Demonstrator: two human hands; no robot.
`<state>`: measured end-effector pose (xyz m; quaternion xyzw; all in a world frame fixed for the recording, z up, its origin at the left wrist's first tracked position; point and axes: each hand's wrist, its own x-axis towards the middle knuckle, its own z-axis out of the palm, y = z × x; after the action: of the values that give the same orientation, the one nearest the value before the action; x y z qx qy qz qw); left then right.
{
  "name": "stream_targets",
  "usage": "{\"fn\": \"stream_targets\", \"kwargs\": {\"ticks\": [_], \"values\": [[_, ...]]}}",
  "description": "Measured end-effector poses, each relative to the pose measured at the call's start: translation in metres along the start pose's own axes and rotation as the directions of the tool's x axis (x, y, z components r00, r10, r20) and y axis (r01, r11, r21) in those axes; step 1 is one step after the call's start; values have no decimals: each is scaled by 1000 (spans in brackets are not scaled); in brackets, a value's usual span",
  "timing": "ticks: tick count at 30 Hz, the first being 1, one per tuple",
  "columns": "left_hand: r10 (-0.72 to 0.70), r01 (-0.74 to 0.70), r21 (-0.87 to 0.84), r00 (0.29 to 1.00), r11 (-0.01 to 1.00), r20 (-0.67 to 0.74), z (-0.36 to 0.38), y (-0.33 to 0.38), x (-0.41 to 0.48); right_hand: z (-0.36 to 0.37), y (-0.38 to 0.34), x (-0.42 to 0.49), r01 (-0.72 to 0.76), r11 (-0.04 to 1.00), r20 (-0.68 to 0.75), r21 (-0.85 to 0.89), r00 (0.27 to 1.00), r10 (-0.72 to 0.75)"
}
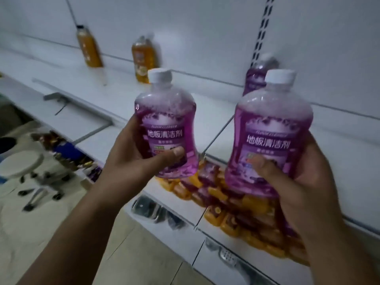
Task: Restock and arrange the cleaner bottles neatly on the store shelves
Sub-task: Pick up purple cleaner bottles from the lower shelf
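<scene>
Left hand (131, 159) grips one bottle (164, 120), right hand (306, 182) a second bottle (271, 128), thumbs on labels. Full, probably heavy, slick; hold the waist.

The left purple floor cleaner bottle (165, 128) is upright in the left hand (133, 161), white cap on, label facing the camera, foam above the liquid. The right purple floor cleaner bottle (269, 145), same kind and pose, is gripped by the right hand (304, 182). A third purple bottle (257, 77) stands on the upper shelf (67, 79), partly hidden behind it. A tall orange bottle (89, 48) and a second orange bottle (144, 60) stand further left, blurred. Heaped orange and purple bottles (236, 210) lie on the lower shelf (158, 191)
</scene>
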<state>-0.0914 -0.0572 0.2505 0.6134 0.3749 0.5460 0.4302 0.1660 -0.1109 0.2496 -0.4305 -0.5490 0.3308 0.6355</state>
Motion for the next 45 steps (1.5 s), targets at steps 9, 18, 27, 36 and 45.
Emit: {"fn": "stream_targets", "kwargs": {"ticks": [9,18,27,36,45], "values": [[171,-108,-210,936,972,307,95,22,157,-57,-22,109,99,989,-243,-110,962,-124],[212,-269,61,861,961,461,178,18,249,-130,10,165,28,968,-381,-248,916,-124],[313,-608,363,728,706,610,218,16,282,-149,48,175,-9,986,-483,-166,873,-73],[333,-632,371,717,680,612,235,6,284,-159,57,166,-49,985,-508,-164,860,-42],[433,-680,462,726,570,534,233,-14,285,-164,63,161,-61,980,-492,-187,870,-40]]}}
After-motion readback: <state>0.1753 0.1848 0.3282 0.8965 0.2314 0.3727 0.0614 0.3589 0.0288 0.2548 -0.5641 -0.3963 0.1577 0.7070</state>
